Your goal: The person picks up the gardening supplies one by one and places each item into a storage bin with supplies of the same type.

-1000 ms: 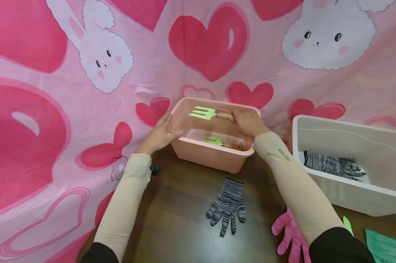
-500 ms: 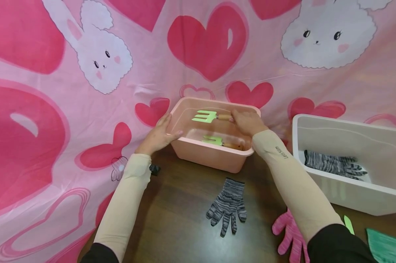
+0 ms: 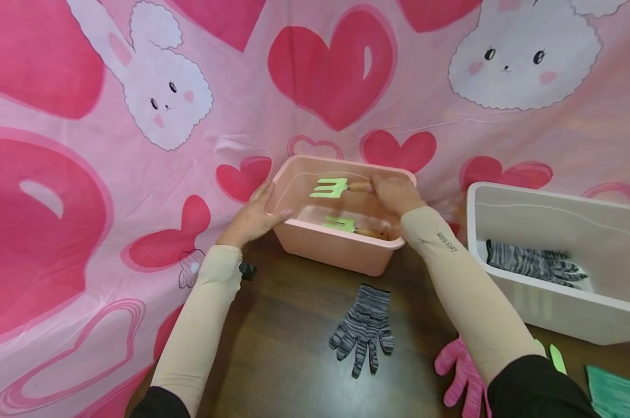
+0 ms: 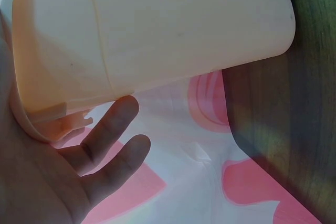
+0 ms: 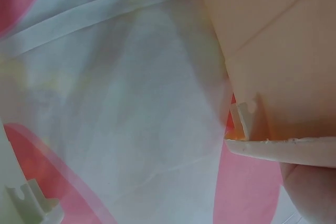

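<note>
Green-tined fork is nearing its twin in the pink tub, fingers of the right hand grasping it, the left hand clasping the tub.

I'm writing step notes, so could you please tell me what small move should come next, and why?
Perhaps lower the held fork and let go: the right hand holds it within the pink bin, another fork lies there, and the left hand grips the rim.
</note>
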